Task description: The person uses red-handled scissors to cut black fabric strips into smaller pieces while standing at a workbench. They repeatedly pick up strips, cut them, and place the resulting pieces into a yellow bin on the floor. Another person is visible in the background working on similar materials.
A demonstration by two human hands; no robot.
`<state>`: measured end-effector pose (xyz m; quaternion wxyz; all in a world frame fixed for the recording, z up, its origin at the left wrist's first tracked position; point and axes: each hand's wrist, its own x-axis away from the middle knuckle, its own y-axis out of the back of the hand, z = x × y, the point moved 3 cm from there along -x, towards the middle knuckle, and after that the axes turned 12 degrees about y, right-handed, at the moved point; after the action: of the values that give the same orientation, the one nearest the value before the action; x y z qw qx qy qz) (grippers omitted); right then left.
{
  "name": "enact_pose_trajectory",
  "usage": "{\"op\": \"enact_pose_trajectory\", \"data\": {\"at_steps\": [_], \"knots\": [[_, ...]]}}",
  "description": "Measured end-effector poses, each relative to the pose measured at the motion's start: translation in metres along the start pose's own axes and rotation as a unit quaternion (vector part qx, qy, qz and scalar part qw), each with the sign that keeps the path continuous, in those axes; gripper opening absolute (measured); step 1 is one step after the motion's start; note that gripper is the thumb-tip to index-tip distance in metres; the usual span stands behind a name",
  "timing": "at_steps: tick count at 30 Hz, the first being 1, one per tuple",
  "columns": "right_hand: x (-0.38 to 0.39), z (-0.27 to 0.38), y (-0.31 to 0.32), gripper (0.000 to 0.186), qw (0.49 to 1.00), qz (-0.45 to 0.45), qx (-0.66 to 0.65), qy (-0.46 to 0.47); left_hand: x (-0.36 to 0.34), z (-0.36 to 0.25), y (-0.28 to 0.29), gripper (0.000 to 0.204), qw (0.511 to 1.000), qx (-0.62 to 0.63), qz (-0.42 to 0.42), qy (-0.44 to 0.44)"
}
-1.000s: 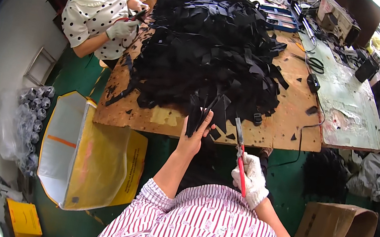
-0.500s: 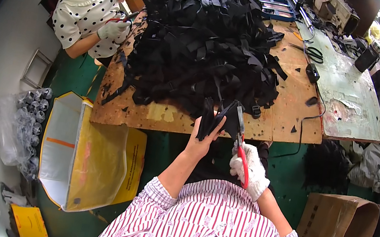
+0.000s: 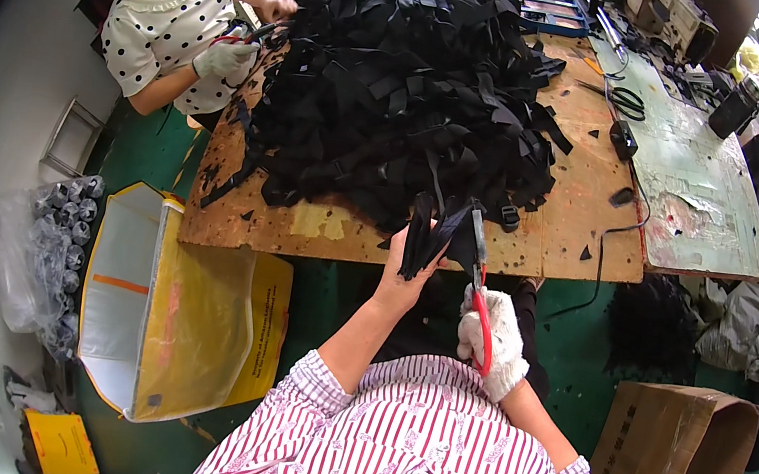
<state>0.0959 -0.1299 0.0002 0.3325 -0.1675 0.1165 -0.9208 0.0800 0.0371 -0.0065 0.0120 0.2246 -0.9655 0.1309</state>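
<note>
My bare left hand (image 3: 405,277) is closed around a bundle of black fabric straps (image 3: 422,239), held up at the front edge of the table. In a white work glove, my right hand (image 3: 496,334) grips red-handled scissors (image 3: 484,322). Their metal blades point away from me and lie right beside the black material next to my left hand. Whether the blades touch it I cannot tell. Just beyond both hands rises a large heap of black straps (image 3: 405,89), with a black plastic buckle (image 3: 509,217) at its near right edge.
A wooden table (image 3: 598,205) bears the heap. At its far left a co-worker (image 3: 178,24) holds a cutting tool in a gloved hand. Black-handled scissors (image 3: 627,102) and a cable lie on the right. A yellow bin (image 3: 203,318) stands at left, a cardboard box (image 3: 655,458) at right.
The co-worker's bare hand has come down from a raised strap to the heap's edge. My hands and the scissors have hardly moved.
</note>
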Motion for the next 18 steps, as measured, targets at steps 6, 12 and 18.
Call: {"op": "enact_pose_trajectory", "data": {"at_steps": [6, 12, 18], "knots": [[-0.003, 0.0, -0.004, 0.026, 0.994, -0.06, 0.026, 0.083, 0.006, 0.007, 0.003, 0.037, 0.99, -0.097, 0.057, -0.089], [-0.002, -0.003, 0.001, 0.03, 1.0, -0.012, 0.011, 0.008, 0.006, 0.013, 0.005, 0.037, 0.992, -0.077, 0.013, -0.098], [-0.005, 0.014, -0.002, 0.019, 0.997, -0.06, 0.023, 0.047, 0.005, 0.008, 0.009, 0.026, 0.995, -0.075, 0.062, 0.009]]}}
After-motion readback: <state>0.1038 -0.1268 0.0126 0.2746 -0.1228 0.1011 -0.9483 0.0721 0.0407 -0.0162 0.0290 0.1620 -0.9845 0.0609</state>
